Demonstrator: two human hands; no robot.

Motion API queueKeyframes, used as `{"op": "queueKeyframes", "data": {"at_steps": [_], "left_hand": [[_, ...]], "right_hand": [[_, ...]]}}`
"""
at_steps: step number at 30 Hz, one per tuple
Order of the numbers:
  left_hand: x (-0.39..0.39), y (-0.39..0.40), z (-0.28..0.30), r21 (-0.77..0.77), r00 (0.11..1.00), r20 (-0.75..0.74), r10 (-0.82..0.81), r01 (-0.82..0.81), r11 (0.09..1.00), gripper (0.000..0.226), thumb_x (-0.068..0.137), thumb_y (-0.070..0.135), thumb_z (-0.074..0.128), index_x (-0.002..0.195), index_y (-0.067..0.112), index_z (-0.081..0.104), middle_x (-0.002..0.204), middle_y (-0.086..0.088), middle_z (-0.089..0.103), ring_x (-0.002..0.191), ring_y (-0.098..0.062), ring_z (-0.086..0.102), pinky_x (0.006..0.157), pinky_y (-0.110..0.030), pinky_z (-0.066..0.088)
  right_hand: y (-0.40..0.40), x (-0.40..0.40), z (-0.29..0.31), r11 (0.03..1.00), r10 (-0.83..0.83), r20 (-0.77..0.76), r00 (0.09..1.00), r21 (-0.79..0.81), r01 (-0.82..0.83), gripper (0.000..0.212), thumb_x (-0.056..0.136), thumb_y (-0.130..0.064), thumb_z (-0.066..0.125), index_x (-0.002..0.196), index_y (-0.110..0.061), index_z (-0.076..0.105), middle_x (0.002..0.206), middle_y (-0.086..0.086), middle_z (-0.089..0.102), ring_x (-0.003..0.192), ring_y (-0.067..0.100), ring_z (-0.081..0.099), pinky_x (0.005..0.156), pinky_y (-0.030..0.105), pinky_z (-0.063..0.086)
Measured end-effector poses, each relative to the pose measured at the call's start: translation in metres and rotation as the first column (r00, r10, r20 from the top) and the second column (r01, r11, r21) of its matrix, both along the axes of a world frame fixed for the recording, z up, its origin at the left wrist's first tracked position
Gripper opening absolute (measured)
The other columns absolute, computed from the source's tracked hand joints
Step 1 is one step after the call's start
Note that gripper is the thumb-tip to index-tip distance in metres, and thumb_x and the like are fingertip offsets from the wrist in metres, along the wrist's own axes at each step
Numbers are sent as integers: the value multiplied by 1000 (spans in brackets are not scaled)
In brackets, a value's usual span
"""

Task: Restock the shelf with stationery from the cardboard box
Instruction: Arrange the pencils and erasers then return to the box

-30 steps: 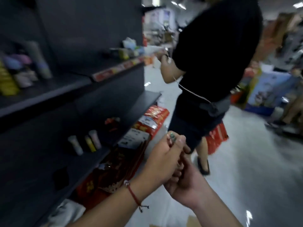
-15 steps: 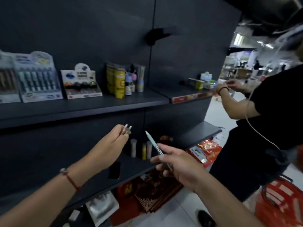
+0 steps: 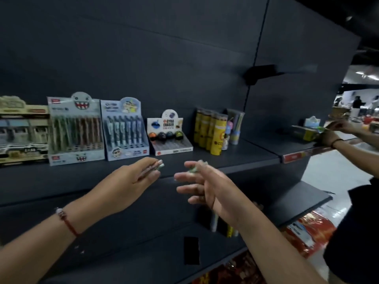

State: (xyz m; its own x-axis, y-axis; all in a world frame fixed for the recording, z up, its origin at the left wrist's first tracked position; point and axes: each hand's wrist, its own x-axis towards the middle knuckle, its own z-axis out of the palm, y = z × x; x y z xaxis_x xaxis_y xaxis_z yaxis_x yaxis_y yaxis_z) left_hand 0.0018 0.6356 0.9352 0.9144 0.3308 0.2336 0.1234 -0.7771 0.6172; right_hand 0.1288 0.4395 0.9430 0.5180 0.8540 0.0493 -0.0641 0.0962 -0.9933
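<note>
2 hands raised before shelf (image 3: 205, 160) | L (image 3: 133, 181) pinches pens (image 3: 158, 163) | R (image 3: 205, 185) fingers spread, pinching pen (image 3: 194, 169)

Two bare forearms, no sleeves in view. Around the left wrist, a thin red cord bracelet (image 3: 67, 223) carrying one small pale bead and a darker bead beside it. Left hand (image 3: 131, 181) and right hand (image 3: 207, 187) ungloved, no rings or watch visible.

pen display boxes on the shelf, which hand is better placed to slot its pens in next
Left, probably. The left hand holds pens just below the blue pen box; the right hand is farther right.
</note>
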Motion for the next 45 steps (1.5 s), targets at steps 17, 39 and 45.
{"op": "queueKeyframes", "data": {"at_steps": [17, 39, 45], "left_hand": [[21, 172, -29, 192, 971, -41, 236, -224, 956, 41, 96, 58, 42, 137, 56, 38, 124, 35, 48, 106, 5, 55, 79, -13, 45], [-65, 317, -34, 488, 959, 20, 284, -257, 834, 44, 98, 63, 31, 128, 38, 52, 116, 19, 63, 70, 5, 57, 60, -20, 49], [-71, 320, -44, 295, 970, 121, 210, -237, 926, 36, 94, 68, 35, 121, 47, 46, 100, 28, 60, 81, 3, 59, 62, -14, 46]], "right_hand": [[222, 80, -7, 980, -179, 242, 954, 132, 151, 16, 95, -25, 62, 107, -27, 72, 81, 0, 62, 72, 6, 60, 60, 15, 47], [449, 11, 23, 946, -233, 393, 890, 303, 114, 28, 96, -34, 60, 122, -27, 67, 90, -10, 66, 77, 3, 62, 73, 28, 56], [469, -2, 11, 915, -313, 410, 857, 370, 157, 19, 96, -30, 61, 110, -42, 64, 84, -18, 61, 72, 2, 60, 69, 25, 56]]}}
